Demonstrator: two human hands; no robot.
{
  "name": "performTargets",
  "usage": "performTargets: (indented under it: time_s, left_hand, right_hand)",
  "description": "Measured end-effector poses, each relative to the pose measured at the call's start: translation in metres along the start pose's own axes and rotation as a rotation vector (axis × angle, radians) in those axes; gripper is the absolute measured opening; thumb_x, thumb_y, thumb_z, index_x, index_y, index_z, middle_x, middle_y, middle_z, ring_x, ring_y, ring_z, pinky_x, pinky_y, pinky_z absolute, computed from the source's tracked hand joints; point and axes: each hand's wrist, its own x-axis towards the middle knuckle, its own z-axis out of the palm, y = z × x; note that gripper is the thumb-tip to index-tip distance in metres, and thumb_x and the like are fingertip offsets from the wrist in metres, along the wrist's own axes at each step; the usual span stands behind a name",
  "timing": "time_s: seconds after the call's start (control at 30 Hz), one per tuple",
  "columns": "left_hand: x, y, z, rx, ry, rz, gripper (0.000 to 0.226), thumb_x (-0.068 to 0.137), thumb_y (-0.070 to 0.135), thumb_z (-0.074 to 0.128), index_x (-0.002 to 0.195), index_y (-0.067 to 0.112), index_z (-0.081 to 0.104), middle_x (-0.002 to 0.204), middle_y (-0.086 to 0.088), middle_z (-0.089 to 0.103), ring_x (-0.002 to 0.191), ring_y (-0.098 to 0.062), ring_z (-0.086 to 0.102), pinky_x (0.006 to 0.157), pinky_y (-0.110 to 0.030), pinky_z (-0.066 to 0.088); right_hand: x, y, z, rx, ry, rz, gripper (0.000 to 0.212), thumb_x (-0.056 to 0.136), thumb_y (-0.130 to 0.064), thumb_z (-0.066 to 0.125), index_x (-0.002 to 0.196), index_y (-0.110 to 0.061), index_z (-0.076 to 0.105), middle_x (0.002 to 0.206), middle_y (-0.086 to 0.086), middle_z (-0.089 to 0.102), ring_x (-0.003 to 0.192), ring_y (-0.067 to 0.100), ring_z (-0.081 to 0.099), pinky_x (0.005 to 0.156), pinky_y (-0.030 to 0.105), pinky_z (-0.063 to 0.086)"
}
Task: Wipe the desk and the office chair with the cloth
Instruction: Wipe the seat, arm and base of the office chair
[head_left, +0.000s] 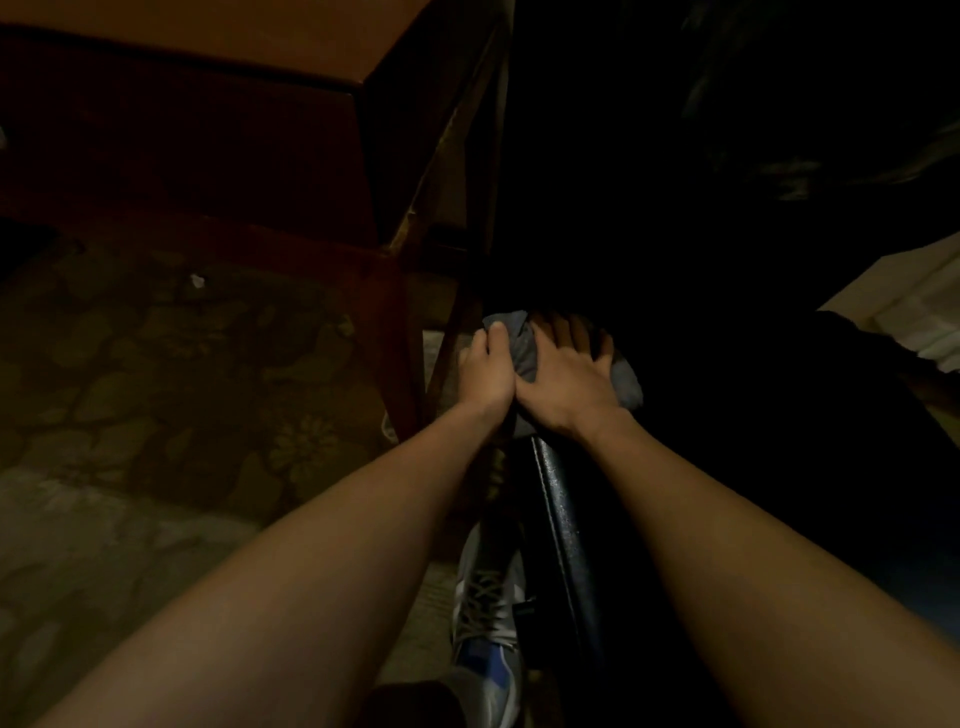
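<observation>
Nearest, below the grip, a white and blue laced sneaker (488, 623) stands on the patterned carpet (156, 364), beside the glossy rolled edge of the black padded office chair (561, 519). That edge runs up to the 2 hands, which meet on the grey fabric cloth (524, 348) draped over it. The left hand (488, 371) curls round the cloth's left side, thumb on top. The right hand (566, 379) lies flat with fingers spread, pressing the cloth onto the chair. Beyond and left of the grip stands the brown wooden desk (208, 41). The chair step looks to be in hand; whether the desk is done cannot be told. Next, probably slide the cloth along the edge, keeping pressure so it does not bunch.
</observation>
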Motion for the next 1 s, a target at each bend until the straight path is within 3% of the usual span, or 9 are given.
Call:
performTargets:
  time_s: [0.07,0.2,0.37,0.57,0.8,0.9,1.0]
  left_hand:
    - [-0.012,-0.004,-0.001,-0.064,-0.049,-0.021,0.067,0.097,0.063,0.028,0.142,0.018,0.048,0.139,-0.012,0.053,0.127,-0.026,0.051,0.113,-0.041,0.036]
    - [-0.039,-0.013,-0.008,-0.100,-0.138,-0.057,0.057,0.105,0.051,0.027,0.150,0.017,0.039,0.141,-0.006,0.053,0.129,-0.022,0.051,0.107,-0.030,0.037]
    - [-0.083,-0.021,-0.011,-0.137,-0.179,-0.135,0.072,0.099,0.064,0.031,0.155,0.019,0.029,0.153,-0.004,0.043,0.137,-0.022,0.045,0.113,-0.035,0.036]
    - [-0.163,-0.029,-0.006,-0.010,-0.172,-0.093,0.059,0.106,0.048,0.029,0.156,0.016,0.024,0.160,-0.007,0.028,0.146,-0.024,0.028,0.105,-0.023,0.025]
    - [-0.241,-0.051,0.001,0.090,-0.174,-0.084,0.070,0.101,0.059,0.030,0.158,0.020,0.019,0.165,0.000,0.013,0.151,-0.022,0.016,0.121,-0.035,0.018]
    - [-0.268,-0.061,0.002,0.174,-0.167,-0.075,0.090,0.086,0.082,0.024,0.157,0.026,0.024,0.164,0.001,0.018,0.151,-0.024,0.017,0.122,-0.048,0.019]
    - [-0.285,-0.074,0.003,0.225,-0.194,-0.088,0.108,0.071,0.096,0.017,0.157,0.030,0.022,0.165,0.004,0.018,0.151,-0.021,0.014,0.122,-0.050,0.018]
  right_hand:
    - [-0.004,0.002,0.003,-0.026,-0.020,-0.007,0.082,0.091,-0.070,0.038,0.158,-0.036,0.004,0.167,-0.003,0.003,0.154,0.019,-0.002,0.118,0.060,-0.005]
    - [-0.018,0.002,0.009,-0.073,-0.056,-0.006,0.089,0.089,-0.071,0.037,0.158,-0.033,-0.006,0.167,-0.004,-0.009,0.153,0.018,-0.012,0.117,0.062,-0.011]
    - [-0.058,0.006,0.013,-0.127,-0.082,-0.006,0.091,0.092,-0.070,0.030,0.158,-0.023,-0.012,0.166,-0.001,-0.015,0.151,0.019,-0.020,0.119,0.056,-0.013]
    - [-0.137,0.020,0.011,-0.139,-0.119,0.010,0.092,0.094,-0.069,0.028,0.158,-0.018,-0.015,0.164,0.002,-0.025,0.149,0.019,-0.027,0.120,0.052,-0.015]
    - [-0.221,0.027,0.004,-0.129,-0.168,0.069,0.088,0.097,-0.063,0.028,0.157,-0.016,-0.016,0.163,0.003,-0.027,0.149,0.019,-0.028,0.120,0.052,-0.015]
    - [-0.252,0.027,0.001,-0.111,-0.180,0.077,0.086,0.099,-0.059,0.029,0.156,-0.015,-0.018,0.162,0.004,-0.028,0.148,0.020,-0.029,0.120,0.052,-0.015]
    - [-0.277,0.028,-0.001,-0.097,-0.196,0.086,0.085,0.100,-0.057,0.029,0.155,-0.014,-0.019,0.162,0.004,-0.030,0.147,0.018,-0.031,0.120,0.052,-0.015]
